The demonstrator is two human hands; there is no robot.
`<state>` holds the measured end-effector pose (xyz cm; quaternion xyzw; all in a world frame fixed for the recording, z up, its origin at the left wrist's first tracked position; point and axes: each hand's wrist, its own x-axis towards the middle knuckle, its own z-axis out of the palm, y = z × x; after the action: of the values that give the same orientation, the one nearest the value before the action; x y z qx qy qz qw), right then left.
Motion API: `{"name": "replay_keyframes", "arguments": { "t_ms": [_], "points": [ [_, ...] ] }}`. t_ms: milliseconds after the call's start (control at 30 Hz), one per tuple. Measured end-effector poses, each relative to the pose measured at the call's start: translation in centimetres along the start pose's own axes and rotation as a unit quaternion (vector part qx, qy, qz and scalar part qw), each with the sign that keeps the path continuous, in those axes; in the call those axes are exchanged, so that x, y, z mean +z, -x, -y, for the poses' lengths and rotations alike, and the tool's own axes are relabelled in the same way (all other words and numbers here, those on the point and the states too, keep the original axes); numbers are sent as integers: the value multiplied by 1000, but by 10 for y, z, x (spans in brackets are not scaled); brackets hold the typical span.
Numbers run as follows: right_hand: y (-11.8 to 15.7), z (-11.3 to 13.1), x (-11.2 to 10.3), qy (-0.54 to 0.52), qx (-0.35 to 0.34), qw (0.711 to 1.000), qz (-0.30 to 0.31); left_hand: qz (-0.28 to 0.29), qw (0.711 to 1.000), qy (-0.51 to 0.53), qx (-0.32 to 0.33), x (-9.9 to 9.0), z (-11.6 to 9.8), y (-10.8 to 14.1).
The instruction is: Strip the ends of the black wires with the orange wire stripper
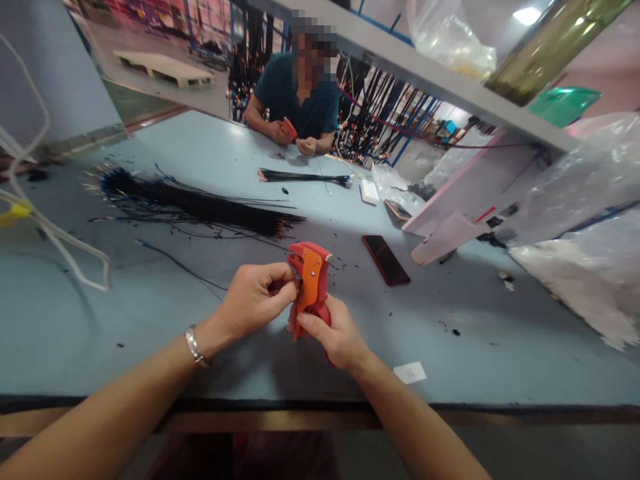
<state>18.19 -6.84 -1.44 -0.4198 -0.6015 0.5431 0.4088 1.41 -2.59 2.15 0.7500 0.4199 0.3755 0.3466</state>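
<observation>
My right hand [337, 330] is wrapped round the handles of a red and orange hand tool [313, 277], held upright over the table near its front. At the tool's jaws, my left hand [263, 293] pinches a thin black cable [185, 265], whose length trails left across the table to a bluish end. The cable's tip at the jaws is hidden by my fingers. Behind my hands lies a thick bundle of black cables [210, 208] with coppery ends on the right and blue and white ends on the left.
Across the table [165, 360], a person [295, 100] holds a similar red tool. A smaller cable bundle [305, 177], a white box [369, 192] and a phone [386, 260] lie farther back. White cords [75, 247] hang at left; plastic bags [590, 267] lie right. A label [410, 372] is near the front.
</observation>
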Motion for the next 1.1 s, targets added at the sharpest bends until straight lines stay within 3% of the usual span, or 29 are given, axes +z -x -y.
{"name": "replay_keyframes", "arguments": {
  "t_ms": [633, 867, 1100],
  "points": [
    [-13, -8, 7, 0, 47, 997, -57, -18, 999, 1, -29, 8, 9, -2],
    [-14, -9, 6, -29, 75, 995, -65, 16, 998, 38, -45, 7, 14, -5],
    [-16, -12, 0, -45, 96, 990, -97, -11, 999, 0, -50, 6, 16, -6]
  ]
}}
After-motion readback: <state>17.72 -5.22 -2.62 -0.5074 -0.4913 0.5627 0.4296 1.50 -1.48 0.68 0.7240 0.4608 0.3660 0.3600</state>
